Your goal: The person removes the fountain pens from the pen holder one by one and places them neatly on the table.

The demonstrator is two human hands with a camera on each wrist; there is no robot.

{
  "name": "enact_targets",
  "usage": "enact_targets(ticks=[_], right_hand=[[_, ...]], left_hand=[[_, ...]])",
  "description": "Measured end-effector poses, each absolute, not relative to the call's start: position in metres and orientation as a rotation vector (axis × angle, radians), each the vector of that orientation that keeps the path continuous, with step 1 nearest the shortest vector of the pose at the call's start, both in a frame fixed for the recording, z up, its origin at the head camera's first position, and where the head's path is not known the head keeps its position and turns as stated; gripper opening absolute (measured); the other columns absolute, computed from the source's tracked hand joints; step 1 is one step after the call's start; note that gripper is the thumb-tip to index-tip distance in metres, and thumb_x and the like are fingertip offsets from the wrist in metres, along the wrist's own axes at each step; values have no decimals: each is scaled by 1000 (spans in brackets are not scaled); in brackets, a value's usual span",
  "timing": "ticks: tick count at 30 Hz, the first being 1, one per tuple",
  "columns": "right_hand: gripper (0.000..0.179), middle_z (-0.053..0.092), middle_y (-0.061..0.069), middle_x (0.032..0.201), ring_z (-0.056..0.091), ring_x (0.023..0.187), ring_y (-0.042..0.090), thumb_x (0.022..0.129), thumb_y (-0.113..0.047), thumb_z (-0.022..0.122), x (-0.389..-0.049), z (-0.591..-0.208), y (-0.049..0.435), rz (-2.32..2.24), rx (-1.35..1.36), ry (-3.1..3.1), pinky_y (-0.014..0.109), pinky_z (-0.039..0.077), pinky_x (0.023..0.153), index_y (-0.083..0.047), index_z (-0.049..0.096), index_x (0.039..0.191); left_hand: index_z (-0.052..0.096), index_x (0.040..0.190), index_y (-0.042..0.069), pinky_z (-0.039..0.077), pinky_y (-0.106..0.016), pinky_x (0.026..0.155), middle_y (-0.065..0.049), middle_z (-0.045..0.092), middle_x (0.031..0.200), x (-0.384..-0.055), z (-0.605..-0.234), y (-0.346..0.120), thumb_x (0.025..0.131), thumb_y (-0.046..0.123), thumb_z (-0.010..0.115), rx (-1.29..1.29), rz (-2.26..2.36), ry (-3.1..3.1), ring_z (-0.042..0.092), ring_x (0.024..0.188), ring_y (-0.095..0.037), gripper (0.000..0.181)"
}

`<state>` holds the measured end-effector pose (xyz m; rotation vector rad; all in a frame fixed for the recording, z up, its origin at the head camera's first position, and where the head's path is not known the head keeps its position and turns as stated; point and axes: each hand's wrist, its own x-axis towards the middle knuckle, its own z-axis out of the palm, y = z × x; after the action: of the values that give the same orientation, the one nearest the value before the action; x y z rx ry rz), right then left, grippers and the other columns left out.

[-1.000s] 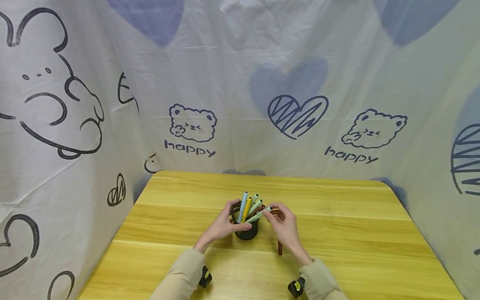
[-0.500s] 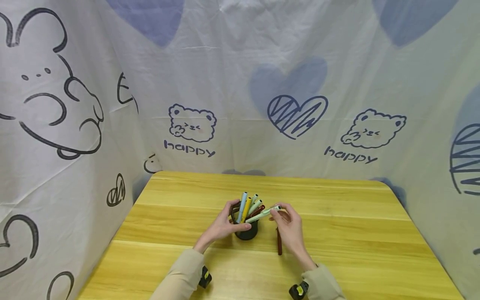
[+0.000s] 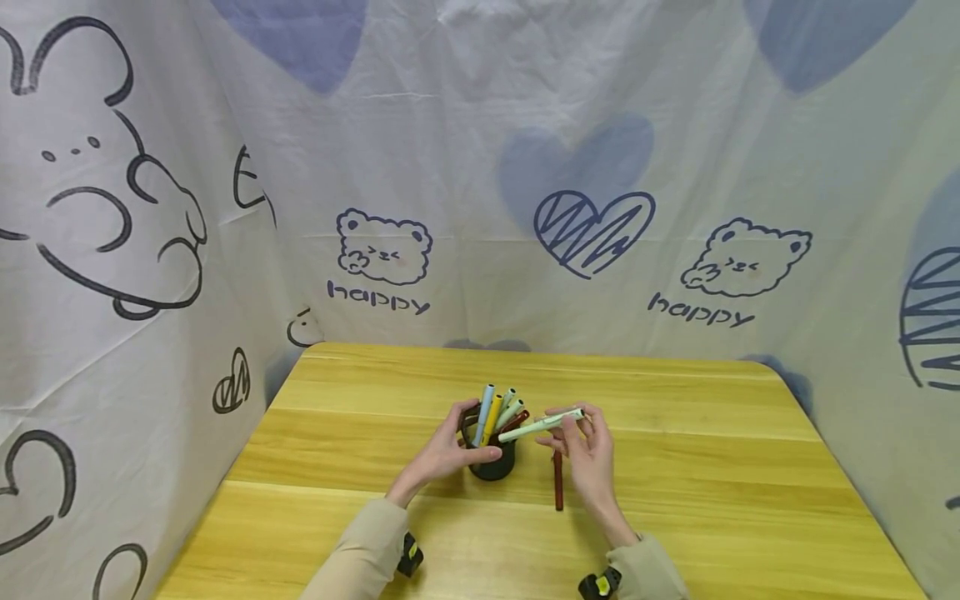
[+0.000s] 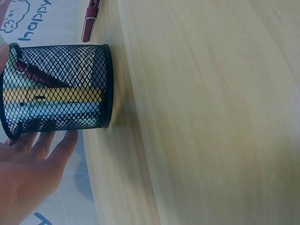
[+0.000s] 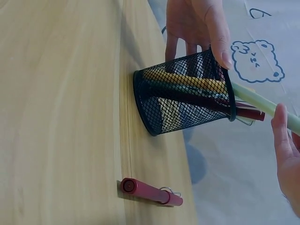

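Now sliding green pen [image 3: 536,427] toward three o'clock, pinched in right fingers [image 5: 282,140], nearly out of cup [image 3: 492,463] held by left fingers [image 4: 64,146].

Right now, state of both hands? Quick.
Left hand: closed, holding the black mesh cup.
Right hand: closed, pinching a pale green pen.

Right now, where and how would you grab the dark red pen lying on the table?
I'd pinch the dark red pen on its near half, from above, fingers across its long sides. It lies flat on the table, running front to back, and its clip sits towards the far end. The nearest hand, the right hand, is holding a light green pen.
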<state>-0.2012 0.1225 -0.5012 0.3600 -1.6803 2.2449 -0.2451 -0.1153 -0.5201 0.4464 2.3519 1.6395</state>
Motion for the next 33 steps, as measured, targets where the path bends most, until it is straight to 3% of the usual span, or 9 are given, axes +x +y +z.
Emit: enact_targets(ticks=[4,9,18,26,33], right_hand=[[17,70,3,108,77,96,24,108,-17,42,-199,-501,124,2288,292,-1652,37,63,78,-6,42,122],[15,67,6,107,77,96,24,109,-21,37,-199,-499,126,2351,228,-1579,40,62,81,-13,40,122],[19,64,10,104,76,88,21,109,-11,38,-198,-498,130,2379,166,-1488,32,62,83,-11,39,128],[42,62,3,109,76,90,14,101,5,51,-196,-496,135,2337,31,-1622,26,61,85,-14,36,135],[22,67,2,104,76,87,13,99,6,55,-199,-503,142,2341,69,-1603,23,61,79,-2,51,118]], left_hand=[[26,157,14,35,-64,116,-16,36,159,-245,-521,-115,84,34,82,435,1652,2345,35,147,-37,94],[25,158,13,35,-65,115,-18,34,160,-245,-520,-115,84,35,82,455,1646,2347,33,148,-39,96],[27,157,14,36,-62,116,-17,35,160,-245,-519,-115,83,35,84,445,1647,2349,35,148,-37,96],[27,157,13,36,-63,116,-18,35,160,-245,-519,-115,83,36,83,445,1643,2357,35,147,-39,96],[27,157,14,36,-62,116,-17,34,161,-244,-518,-115,82,36,84,434,1643,2356,36,148,-37,97]])
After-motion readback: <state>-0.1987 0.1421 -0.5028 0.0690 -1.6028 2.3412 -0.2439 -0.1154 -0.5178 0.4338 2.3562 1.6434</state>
